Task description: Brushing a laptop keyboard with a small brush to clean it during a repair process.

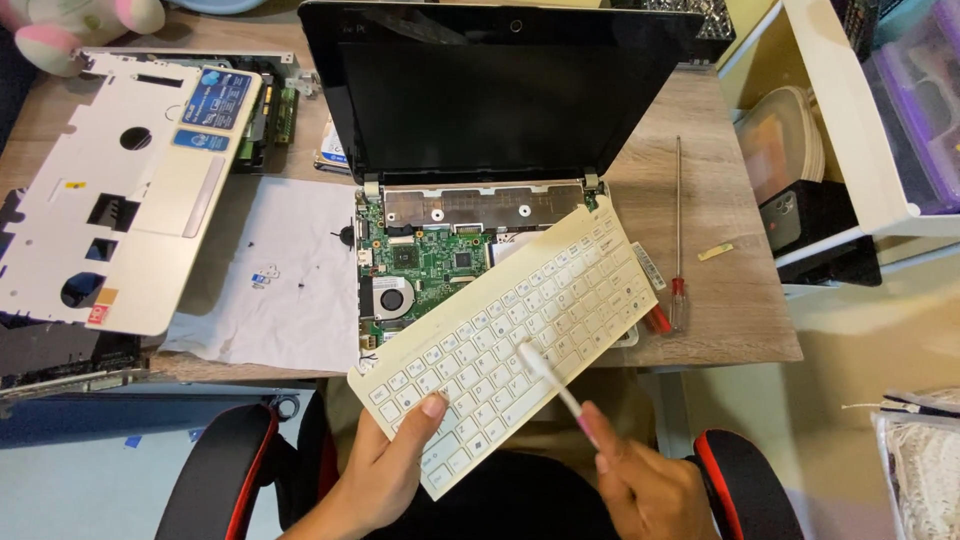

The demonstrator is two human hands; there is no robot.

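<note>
While my left hand (395, 465) grips the loose white keyboard (510, 335) tilted over the opened laptop (430, 255), keys facing me, my right hand's (640, 490) fingers pinch a toothbrush (550, 375) onto them.

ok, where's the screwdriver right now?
In the head view the screwdriver lies on the wooden desk, right of the opened laptop, its red handle near the lifted keyboard; neither hand touches it.
</note>
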